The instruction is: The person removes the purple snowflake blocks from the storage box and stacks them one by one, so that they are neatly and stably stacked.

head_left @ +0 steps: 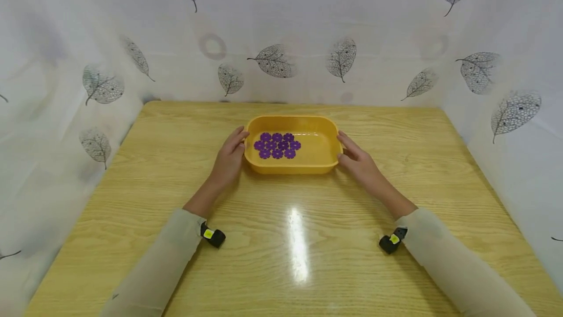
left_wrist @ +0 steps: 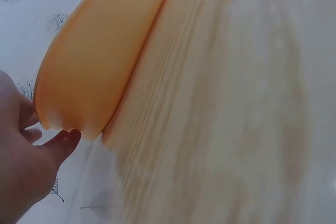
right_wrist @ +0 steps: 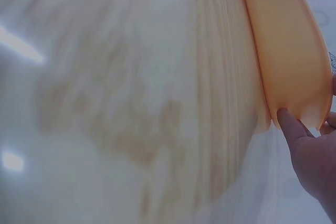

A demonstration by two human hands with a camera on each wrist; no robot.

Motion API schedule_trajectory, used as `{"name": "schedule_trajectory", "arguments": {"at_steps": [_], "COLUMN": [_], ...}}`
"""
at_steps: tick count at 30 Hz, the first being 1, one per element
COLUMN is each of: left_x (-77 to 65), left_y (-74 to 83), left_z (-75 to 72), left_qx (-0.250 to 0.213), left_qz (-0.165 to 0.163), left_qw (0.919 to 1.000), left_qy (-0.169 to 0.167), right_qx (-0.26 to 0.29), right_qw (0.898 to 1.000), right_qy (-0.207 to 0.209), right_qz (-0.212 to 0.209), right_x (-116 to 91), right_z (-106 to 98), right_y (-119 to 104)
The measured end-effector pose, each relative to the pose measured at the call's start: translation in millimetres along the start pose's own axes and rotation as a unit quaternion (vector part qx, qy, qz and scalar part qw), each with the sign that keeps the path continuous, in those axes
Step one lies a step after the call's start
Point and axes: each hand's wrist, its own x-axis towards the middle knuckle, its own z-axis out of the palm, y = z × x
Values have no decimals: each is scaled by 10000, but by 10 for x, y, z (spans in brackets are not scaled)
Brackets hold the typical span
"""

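A yellow plastic tray (head_left: 303, 169) with rounded corners sits toward the far side of the table. Inside it, grouped in its left half, lie several purple flower-shaped pieces (head_left: 271, 145). My left hand (head_left: 227, 158) grips the tray's left end, fingers toward the back and thumb nearer the front. At the opposite end my right hand (head_left: 361, 165) holds the tray in the same way. Both wrist views show only the outer wall of the tray (left_wrist: 100, 51), with thumb and fingertips at its end; the flower pieces are hidden there.
The wood-grain table (head_left: 264, 239) spreads out in front of the tray, with a bright light reflection on it. A white curtain (head_left: 299, 24) with a leaf print hangs behind the table and along both sides. Each wrist wears a black strap device (head_left: 214, 236).
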Motion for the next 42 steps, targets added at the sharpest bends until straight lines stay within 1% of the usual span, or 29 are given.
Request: {"name": "schedule_trajectory", "arguments": {"at_steps": [5,8,16,25,29,32,36,39,41,42], "left_x": [41,37,23,-57,-63,-47,-30,-34,-41,-43], "left_y": [15,35,7,25,20,11,-9,-19,-22,-20], "left_z": [-35,-42,-57,-94,-104,-100,-86,-80,-80,-79], "left_qx": [98,114,240,347,394,350,283,274,286,296], "left_qz": [10,28,148,155,200,141,98,124,143,145], "left_qw": [9998,9997,9996,9993,9990,9993,9996,9995,9995,9994], "left_qy": [-185,-191,-95,73,81,43,14,32,46,53], "right_qx": [90,130,79,173,251,125,-108,-31,111,90], "right_qw": [10000,9999,9999,9998,9996,9997,9985,9965,9954,9950], "right_qy": [4,21,85,106,87,176,535,779,806,810], "right_qz": [-41,-42,-63,57,78,70,-78,-311,-498,-578], "right_x": [17,23,12,-1,4,7,28,79,134,167], "right_z": [12,19,39,96,104,90,49,28,31,39], "right_y": [8,10,-5,-33,-35,-34,-71,-143,-211,-249]}}
